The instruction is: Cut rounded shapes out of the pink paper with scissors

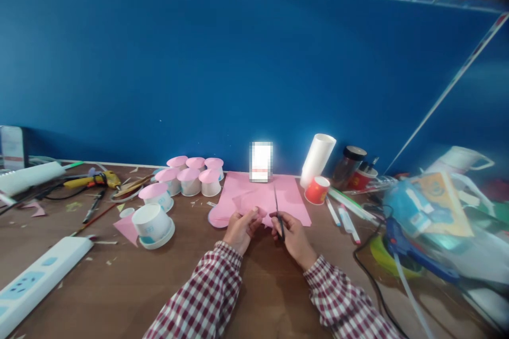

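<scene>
Between the thumb and fingers of my left hand (241,229) is a pink piece of paper (251,201). My right hand (294,238) is closed on a pair of scissors (277,206), whose narrow blades point up and away from me. Both hands are just over the near edge of larger pink paper sheets (292,196) on the table. To the left stand several small paper cups with pink cone tops (190,176). Nearer, an uncovered white paper cup (153,222) has a pink paper piece (127,230) beside it.
A power strip (43,275) lies front left, with a yellow glue gun (93,179) behind it. At right are a red paper cup (317,190), a white roll (318,156), markers (345,218), a blue glue gun (417,257) and plastic bags. A blue wall (238,63) closes the back.
</scene>
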Tool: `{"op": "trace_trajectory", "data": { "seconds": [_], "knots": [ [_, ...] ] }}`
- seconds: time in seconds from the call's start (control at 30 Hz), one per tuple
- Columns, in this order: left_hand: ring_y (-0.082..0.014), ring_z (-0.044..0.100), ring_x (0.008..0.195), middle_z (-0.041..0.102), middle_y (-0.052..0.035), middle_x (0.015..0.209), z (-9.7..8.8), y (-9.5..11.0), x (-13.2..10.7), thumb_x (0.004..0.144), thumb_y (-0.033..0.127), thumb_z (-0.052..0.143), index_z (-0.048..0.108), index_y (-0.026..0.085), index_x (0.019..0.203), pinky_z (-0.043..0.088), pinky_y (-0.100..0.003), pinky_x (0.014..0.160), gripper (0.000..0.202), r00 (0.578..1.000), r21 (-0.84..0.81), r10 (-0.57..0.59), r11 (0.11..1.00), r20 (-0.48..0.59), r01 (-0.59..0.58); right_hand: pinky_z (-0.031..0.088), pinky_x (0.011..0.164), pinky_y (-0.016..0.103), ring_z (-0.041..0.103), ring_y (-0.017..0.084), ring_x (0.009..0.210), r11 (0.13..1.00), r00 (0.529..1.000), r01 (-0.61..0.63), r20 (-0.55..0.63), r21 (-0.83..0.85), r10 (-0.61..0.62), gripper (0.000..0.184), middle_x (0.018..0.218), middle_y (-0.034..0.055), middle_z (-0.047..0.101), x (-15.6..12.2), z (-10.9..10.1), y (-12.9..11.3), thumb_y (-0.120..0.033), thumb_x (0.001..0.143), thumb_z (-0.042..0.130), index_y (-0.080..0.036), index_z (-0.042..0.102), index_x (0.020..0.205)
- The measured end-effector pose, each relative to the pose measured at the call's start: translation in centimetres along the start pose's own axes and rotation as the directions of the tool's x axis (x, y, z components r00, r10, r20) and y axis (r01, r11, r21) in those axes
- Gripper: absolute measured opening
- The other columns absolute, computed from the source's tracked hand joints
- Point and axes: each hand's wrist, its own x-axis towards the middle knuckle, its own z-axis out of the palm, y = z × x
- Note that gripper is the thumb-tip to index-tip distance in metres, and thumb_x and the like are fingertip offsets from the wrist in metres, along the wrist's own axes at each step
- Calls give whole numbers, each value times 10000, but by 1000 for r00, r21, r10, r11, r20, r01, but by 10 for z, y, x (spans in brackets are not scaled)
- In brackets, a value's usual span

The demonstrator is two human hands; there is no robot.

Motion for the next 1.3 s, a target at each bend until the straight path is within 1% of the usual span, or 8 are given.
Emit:
{"op": "trace_trajectory", "data": {
  "seconds": [0.13, 0.3, 0.5, 0.67, 0.83, 1.07, 1.2, 1.3],
  "knots": [
    [-114, 640, 663, 683, -58, 724, 0, 0, 1, 611, 151, 779, 642, 95, 702, 537, -179, 599, 173, 1000, -19, -11, 1000, -18, 11, 393, 419, 206, 516, 107, 470, 1000, 1000, -4, 17, 14, 3, 402, 563, -32, 549, 0, 0, 1, -502, 762, 611, -151, 595, 958],
    [-93, 599, 537, 665, -33, 684, 0, 1, 0, 623, 134, 765, 633, 99, 757, 519, -178, 481, 192, 999, -38, -35, 999, -30, 34, 390, 424, 207, 509, 107, 478, 1000, 1000, -14, 21, 22, 13, 403, 565, -31, 545, -1, 1, 0, -496, 762, 620, -147, 586, 963],
    [-92, 594, 529, 639, -19, 663, -2, 0, 2, 617, 157, 774, 598, 112, 737, 524, -182, 485, 218, 999, -49, -33, 998, -29, 32, 414, 449, 211, 513, 107, 502, 1000, 999, -5, 38, 27, 4, 386, 577, -29, 546, 0, 2, 2, -487, 777, 615, -151, 579, 964],
    [-73, 573, 514, 625, -3, 658, -5, 1, 3, 628, 156, 764, 603, 113, 776, 476, -150, 439, 223, 999, -96, -33, 995, -7, 32, 419, 455, 210, 503, 102, 506, 999, 999, -16, 37, 44, 14, 404, 573, -30, 543, -1, 5, -2, -496, 744, 649, -147, 582, 936],
    [-39, 505, 468, 575, 27, 620, -6, 3, 4, 628, 137, 759, 577, 121, 739, 432, -135, 416, 214, 999, -168, -42, 985, -16, 39, 401, 445, 203, 487, 94, 495, 997, 998, -50, 40, 63, 47, 419, 573, -35, 536, -2, 7, -5, -501, 728, 660, -146, 581, 936],
    [-17, 441, 448, 526, 38, 584, -8, 1, 5, 615, 166, 780, 544, 116, 692, 320, -114, 356, 252, 1000, -180, -13, 984, -4, 12, 399, 451, 205, 484, 97, 503, 997, 998, -36, 44, 62, 33, 408, 574, -37, 529, -2, 7, -4, -486, 719, 675, -147, 584, 927],
    [-40, 497, 486, 569, 22, 623, -7, 1, 4, 614, 186, 783, 568, 122, 725, 404, -136, 413, 250, 1000, -160, -22, 987, -19, 19, 399, 448, 204, 482, 97, 505, 997, 998, -30, 53, 77, 26, 413, 582, -37, 525, -2, 7, -3, -489, 726, 666, -147, 582, 944],
    [-44, 508, 482, 583, 16, 623, -6, 1, 3, 614, 171, 782, 592, 116, 737, 420, -139, 419, 233, 1000, -134, -26, 991, -4, 25, 402, 455, 205, 487, 98, 510, 999, 998, -8, 58, 45, 6, 396, 583, -32, 532, -2, 6, -3, -470, 740, 660, -142, 586, 950]
  ]
}}
